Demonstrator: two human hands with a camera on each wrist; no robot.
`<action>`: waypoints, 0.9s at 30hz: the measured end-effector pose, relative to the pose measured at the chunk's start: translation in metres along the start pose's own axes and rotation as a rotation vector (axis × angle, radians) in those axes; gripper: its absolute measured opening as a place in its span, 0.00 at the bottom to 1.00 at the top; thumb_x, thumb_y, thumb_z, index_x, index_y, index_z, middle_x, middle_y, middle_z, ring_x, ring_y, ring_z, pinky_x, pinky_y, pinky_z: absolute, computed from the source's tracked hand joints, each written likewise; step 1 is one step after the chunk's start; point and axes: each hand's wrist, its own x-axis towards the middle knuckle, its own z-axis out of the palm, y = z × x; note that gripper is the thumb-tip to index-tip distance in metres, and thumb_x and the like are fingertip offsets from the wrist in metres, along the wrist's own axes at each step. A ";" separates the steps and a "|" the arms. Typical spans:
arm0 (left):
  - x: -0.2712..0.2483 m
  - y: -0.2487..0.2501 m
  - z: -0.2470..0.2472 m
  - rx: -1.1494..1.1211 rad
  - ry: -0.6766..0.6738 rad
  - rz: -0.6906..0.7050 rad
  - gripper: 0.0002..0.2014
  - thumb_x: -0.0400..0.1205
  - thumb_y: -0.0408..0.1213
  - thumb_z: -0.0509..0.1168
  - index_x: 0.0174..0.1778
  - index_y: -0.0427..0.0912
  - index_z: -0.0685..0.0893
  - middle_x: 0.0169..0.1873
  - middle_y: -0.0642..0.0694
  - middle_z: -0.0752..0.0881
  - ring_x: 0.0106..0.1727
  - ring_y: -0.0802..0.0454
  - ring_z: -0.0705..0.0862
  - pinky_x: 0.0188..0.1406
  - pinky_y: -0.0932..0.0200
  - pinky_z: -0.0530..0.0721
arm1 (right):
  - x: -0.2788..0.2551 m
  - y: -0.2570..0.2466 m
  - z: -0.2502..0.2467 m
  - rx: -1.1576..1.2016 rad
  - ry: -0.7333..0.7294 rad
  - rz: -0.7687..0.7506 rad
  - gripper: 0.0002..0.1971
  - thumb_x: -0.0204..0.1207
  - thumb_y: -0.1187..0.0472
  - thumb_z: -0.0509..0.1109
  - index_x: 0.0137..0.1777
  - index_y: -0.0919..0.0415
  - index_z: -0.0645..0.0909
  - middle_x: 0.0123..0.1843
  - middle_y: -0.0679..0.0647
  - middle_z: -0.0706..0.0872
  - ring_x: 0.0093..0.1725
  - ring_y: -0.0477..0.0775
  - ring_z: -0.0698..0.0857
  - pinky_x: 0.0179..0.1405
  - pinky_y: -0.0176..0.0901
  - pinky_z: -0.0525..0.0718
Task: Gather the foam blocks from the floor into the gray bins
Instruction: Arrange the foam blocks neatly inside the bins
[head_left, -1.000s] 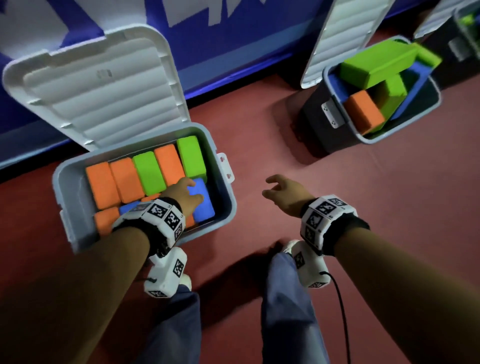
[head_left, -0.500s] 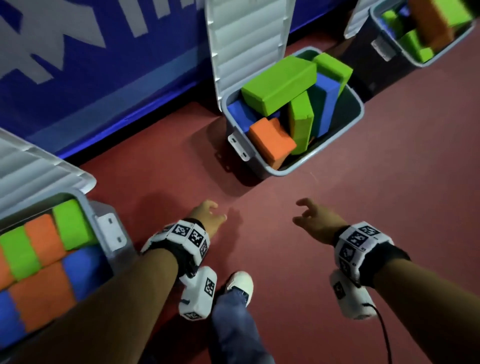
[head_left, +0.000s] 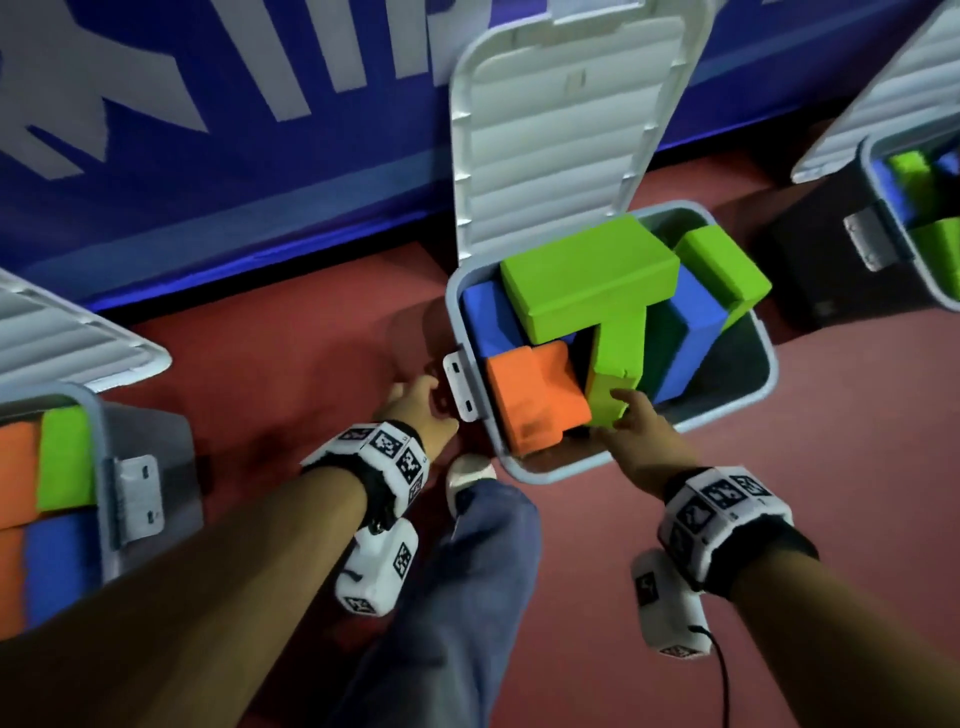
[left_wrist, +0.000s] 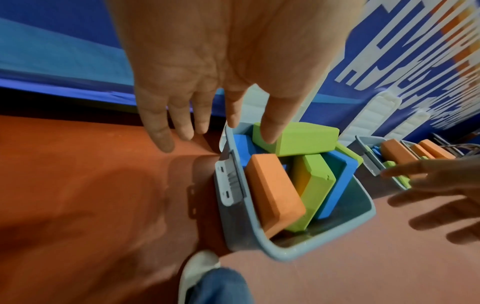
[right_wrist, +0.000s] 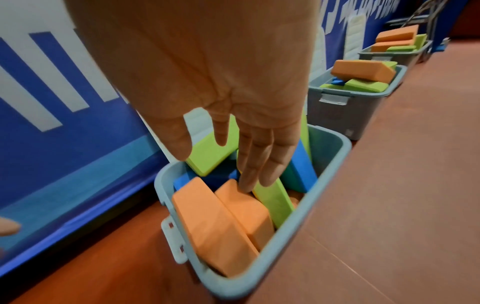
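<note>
The middle gray bin (head_left: 561, 470) stands open with foam blocks jumbled inside. A big green block (head_left: 587, 275) lies on top, over a blue block (head_left: 685, 338), an upright green block (head_left: 618, 358) and an orange block (head_left: 530, 400). My right hand (head_left: 631, 415) reaches over the front rim with straight fingers. In the right wrist view its fingertips (right_wrist: 246, 185) touch the orange block (right_wrist: 215, 226) beside the green block (right_wrist: 272, 197). My left hand (head_left: 415, 402) hovers by the bin's left latch (head_left: 460, 387), fingers (left_wrist: 161, 135) straight, holding nothing.
The bin's white lid (head_left: 561, 119) leans back against the blue wall banner. A second bin (head_left: 98, 452) with neatly packed blocks stands at the left, a third bin (head_left: 883, 218) at the right. My shoe (head_left: 467, 473) and leg are just before the middle bin on the red floor.
My left hand came out of the left bin and both hands moved forward to the middle bin. The view swung right, and the right fingers now touch the blocks inside.
</note>
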 end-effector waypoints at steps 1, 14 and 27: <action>0.016 0.018 0.004 -0.002 0.020 0.010 0.29 0.78 0.42 0.67 0.76 0.49 0.67 0.73 0.39 0.67 0.73 0.39 0.69 0.70 0.55 0.66 | 0.018 -0.007 -0.008 0.008 -0.001 -0.005 0.30 0.77 0.58 0.69 0.78 0.57 0.64 0.66 0.65 0.80 0.66 0.62 0.78 0.56 0.43 0.72; 0.095 0.098 0.091 0.289 -0.233 0.064 0.35 0.78 0.31 0.62 0.81 0.45 0.56 0.82 0.41 0.51 0.80 0.41 0.60 0.73 0.41 0.69 | 0.210 -0.034 -0.129 -0.147 0.165 -0.065 0.31 0.77 0.53 0.69 0.78 0.59 0.64 0.73 0.66 0.72 0.72 0.65 0.73 0.67 0.48 0.69; 0.107 0.104 0.115 0.326 -0.174 -0.008 0.42 0.79 0.26 0.64 0.83 0.44 0.44 0.83 0.40 0.42 0.83 0.41 0.45 0.78 0.46 0.57 | 0.320 -0.039 -0.125 -0.043 -0.277 0.133 0.17 0.71 0.40 0.72 0.46 0.53 0.83 0.44 0.48 0.87 0.29 0.42 0.83 0.24 0.30 0.81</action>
